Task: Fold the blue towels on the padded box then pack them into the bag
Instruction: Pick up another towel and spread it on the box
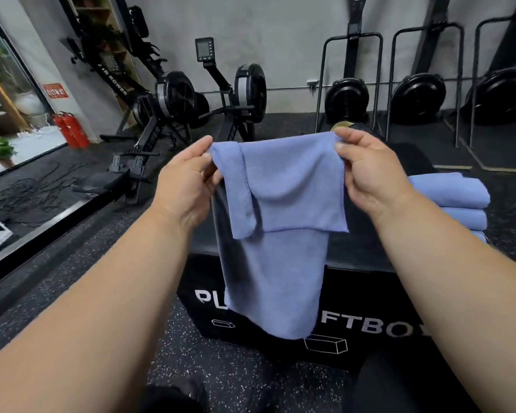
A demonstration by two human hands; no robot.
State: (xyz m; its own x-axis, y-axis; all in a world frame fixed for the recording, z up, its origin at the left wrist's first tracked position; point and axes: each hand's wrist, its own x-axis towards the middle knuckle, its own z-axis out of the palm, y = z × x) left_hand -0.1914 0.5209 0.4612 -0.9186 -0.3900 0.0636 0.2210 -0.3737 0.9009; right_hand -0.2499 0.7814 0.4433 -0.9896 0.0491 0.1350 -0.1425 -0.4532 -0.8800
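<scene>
Head cam shows the blue towel (277,234) hanging in the air in front of you, pinched at its top edge by both hands, above the front of the padded box (370,296). Your left hand (185,183) pinches the left corner between thumb and fingers, and your right hand (367,171) does the same on the right corner. Top part is doubled over toward you like a flap, and the rest hangs down past the box's front face, over the white lettering.

What could go wrong, I reckon: the left side has a loose strip folded in on itself, so if you lay it down like that the fold will come out crooked or lumpy. Also the hanging tail could catch on the box's front edge as you lower it and bunch up underneath. A light pinch on limp cloth can slip too, so one corner might drop.

Material-wise it looks like thin, soft microfibre with a stitched hem, floppy, no stiffness at all. The box is matte black, squared off, and looks cushioned on top. To your right on the box sits a stack of folded towels (456,204), same blue, rounded fold edges facing left. Floor is speckled black rubber (102,278), with rowing machines (173,99) beyond. I can't make out the bag for sure.
</scene>
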